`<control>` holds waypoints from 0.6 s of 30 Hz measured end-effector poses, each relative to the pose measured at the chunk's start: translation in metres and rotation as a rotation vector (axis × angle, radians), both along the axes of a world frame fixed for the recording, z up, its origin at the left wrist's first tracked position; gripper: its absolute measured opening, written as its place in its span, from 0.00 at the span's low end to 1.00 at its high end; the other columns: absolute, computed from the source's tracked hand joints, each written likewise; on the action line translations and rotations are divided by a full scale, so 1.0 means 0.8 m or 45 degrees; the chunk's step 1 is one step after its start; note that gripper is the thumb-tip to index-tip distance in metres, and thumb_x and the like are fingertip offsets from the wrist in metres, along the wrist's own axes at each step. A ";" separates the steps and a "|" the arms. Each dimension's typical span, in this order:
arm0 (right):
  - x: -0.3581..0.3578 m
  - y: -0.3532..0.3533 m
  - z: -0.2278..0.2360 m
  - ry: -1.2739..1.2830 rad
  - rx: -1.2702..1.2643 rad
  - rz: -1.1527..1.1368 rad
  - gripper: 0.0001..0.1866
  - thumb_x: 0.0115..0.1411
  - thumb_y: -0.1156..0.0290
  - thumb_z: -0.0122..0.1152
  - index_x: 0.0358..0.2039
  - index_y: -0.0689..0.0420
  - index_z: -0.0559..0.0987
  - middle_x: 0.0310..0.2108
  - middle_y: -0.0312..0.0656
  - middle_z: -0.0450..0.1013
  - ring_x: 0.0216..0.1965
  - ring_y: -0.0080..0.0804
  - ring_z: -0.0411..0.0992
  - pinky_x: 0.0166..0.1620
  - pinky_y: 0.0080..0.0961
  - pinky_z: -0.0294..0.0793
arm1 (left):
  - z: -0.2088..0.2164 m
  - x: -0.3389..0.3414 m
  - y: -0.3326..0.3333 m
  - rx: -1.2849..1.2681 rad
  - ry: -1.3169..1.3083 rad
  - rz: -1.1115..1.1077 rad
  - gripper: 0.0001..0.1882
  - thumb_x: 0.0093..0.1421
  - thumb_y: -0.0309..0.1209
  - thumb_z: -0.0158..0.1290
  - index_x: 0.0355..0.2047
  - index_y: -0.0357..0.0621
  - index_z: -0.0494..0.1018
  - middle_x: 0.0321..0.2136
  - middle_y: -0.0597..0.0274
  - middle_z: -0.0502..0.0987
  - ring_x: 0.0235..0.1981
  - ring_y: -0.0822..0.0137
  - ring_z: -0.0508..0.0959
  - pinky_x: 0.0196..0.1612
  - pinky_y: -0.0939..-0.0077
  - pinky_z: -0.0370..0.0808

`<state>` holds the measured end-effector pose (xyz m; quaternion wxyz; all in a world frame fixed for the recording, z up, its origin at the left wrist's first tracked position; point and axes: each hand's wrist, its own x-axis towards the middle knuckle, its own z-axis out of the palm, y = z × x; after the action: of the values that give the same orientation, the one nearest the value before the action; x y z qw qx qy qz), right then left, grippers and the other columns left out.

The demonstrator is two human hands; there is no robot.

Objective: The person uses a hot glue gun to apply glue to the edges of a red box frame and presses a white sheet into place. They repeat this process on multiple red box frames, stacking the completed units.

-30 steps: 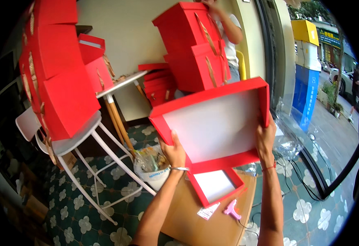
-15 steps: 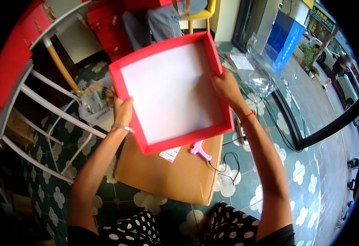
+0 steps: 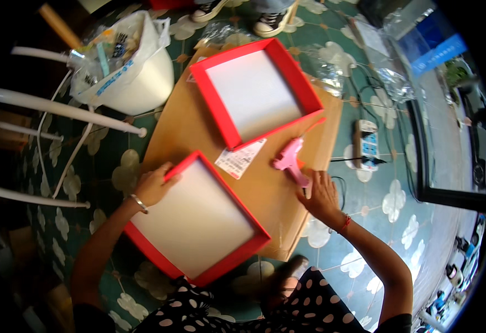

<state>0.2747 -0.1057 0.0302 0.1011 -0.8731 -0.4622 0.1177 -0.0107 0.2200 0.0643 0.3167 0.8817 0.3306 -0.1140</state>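
A shallow red box with a pale lining (image 3: pixel 196 219) lies tilted near my lap, partly over the cardboard's near left side. My left hand (image 3: pixel 157 186) grips its upper left rim. A second red box (image 3: pixel 254 94), also pale inside, rests farther away on the large brown cardboard box (image 3: pixel 259 200). To the right lies a pink glue gun (image 3: pixel 291 161). My right hand (image 3: pixel 322 195) is at the handle end of the glue gun, fingers partly stretched and not wrapped round it. A white printed label (image 3: pixel 240 159) shows between the two red boxes.
A white bin with a plastic liner (image 3: pixel 137 83) stands at the far left, beside white metal legs (image 3: pixel 68 111). At right, a power strip (image 3: pixel 367 145) and cables lie on the tiled floor. Another person's shoes (image 3: pixel 273 22) are at the far side.
A red box held up by both hands is now lower, near my lap, with only my left hand on it. My right hand has moved to the glue gun. The second red box has come into view.
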 end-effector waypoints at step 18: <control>0.028 0.026 -0.004 -0.198 -0.138 0.138 0.26 0.42 0.78 0.53 0.47 0.52 0.68 0.31 0.45 0.69 0.34 0.46 0.71 0.34 0.41 0.69 | -0.069 0.096 -0.079 0.325 -0.373 -0.284 0.12 0.57 0.34 0.53 0.39 0.43 0.69 0.33 0.57 0.71 0.36 0.53 0.74 0.35 0.59 0.73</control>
<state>0.2969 -0.0852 0.0269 0.0110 -0.8574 -0.5083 0.0796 0.0658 0.1571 0.0093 0.2326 0.9529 0.1932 0.0236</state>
